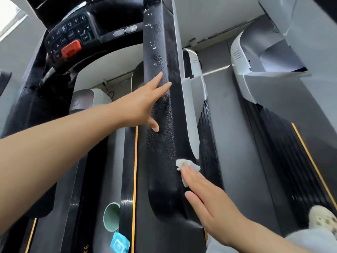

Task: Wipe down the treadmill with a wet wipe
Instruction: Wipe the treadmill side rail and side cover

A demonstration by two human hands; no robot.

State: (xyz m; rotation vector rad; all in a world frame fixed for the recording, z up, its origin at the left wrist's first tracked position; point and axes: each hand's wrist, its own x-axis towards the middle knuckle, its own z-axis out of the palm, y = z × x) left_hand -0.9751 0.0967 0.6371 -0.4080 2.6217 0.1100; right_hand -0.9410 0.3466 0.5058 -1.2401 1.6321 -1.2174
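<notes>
A black treadmill handrail (160, 147) runs down the middle of the view, speckled with droplets. My left hand (145, 105) rests flat against its left side, fingers straight. My right hand (207, 199) lies flat on the rail's lower right edge and presses a crumpled white wet wipe (187, 167) under its fingertips. The treadmill console (71, 33) with number buttons and a red stop key sits at the upper left.
A pale green cup (111, 217) and a blue wipe packet (119, 242) lie on the treadmill's side rail below. A second treadmill (269, 73) stands to the right. My foot in a cream shoe (322, 219) is at the lower right.
</notes>
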